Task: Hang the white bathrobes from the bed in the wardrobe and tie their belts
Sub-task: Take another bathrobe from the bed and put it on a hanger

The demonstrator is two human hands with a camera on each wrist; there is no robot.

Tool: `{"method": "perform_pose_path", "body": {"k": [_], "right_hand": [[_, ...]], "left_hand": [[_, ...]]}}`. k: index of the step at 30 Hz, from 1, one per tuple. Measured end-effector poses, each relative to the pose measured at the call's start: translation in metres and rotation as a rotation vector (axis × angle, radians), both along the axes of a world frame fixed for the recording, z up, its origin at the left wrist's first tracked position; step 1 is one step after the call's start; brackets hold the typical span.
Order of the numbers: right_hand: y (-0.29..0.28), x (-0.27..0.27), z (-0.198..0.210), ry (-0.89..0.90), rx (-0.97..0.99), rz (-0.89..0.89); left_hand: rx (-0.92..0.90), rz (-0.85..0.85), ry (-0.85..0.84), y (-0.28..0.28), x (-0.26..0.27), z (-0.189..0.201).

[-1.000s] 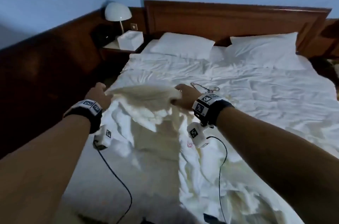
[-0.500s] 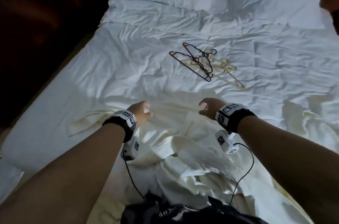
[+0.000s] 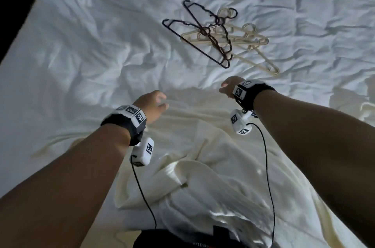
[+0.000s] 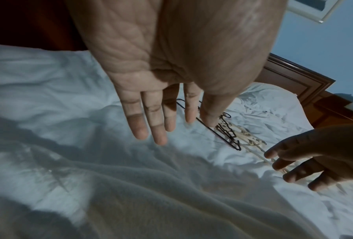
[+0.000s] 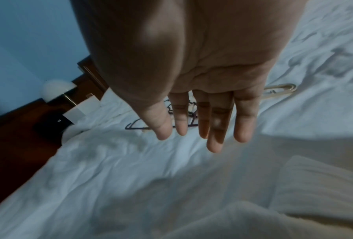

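A cream-white bathrobe (image 3: 203,146) lies spread and rumpled on the near part of the bed (image 3: 91,48). My left hand (image 3: 154,103) hovers over the robe's far left edge with fingers straight and nothing in it (image 4: 151,122). My right hand (image 3: 228,86) hovers over the robe's far right edge, fingers also straight and empty (image 5: 204,126). Beyond the hands lies a tangle of hangers: dark ones (image 3: 205,32) and beige ones (image 3: 245,42). Another heap of white cloth (image 3: 353,103) shows at the right edge.
The crumpled white sheet covers the bed all around. In the right wrist view a lamp (image 5: 56,88) and a white box (image 5: 79,110) stand on a dark bedside table at the left. A wooden headboard (image 4: 294,76) rises behind the bed. Cables hang from both wrists.
One second ago both hands gripped the raised bathrobe. It has since dropped flat onto the bed and both hands have let go and opened. The view has tilted down toward the hangers.
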State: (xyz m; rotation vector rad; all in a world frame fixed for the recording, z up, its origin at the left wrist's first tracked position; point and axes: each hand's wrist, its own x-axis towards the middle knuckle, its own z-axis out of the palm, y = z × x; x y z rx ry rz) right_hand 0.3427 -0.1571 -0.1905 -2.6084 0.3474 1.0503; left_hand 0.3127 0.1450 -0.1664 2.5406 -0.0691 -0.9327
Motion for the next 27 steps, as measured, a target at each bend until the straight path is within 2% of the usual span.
{"method": "perform_pose_path", "body": {"k": [4,9,11,16,21,27], "right_hand": [[0.000,0.035,-0.036,0.036,-0.067,0.042],[0.005,0.085,-0.069,-0.104,-0.054,0.070],[0.007,0.100,-0.079,-0.081,-0.080,0.133],[0.013,0.099,-0.099,-0.020,-0.079,0.059],[0.023,0.060,-0.088,-0.035,-0.055,0.078],[0.012,0.009,-0.021,-0.395,-0.031,-0.032]], "left_hand": [[-0.002,0.028,0.040,0.012,0.012,-0.027],[-0.001,0.093,0.101,0.035,0.007,-0.049],[-0.002,0.117,0.125,0.042,0.000,-0.056],[0.008,0.142,0.166,0.051,-0.015,-0.067],[-0.013,0.175,0.187,0.051,-0.021,-0.068],[-0.081,0.179,0.153,0.031,-0.025,-0.046]]}}
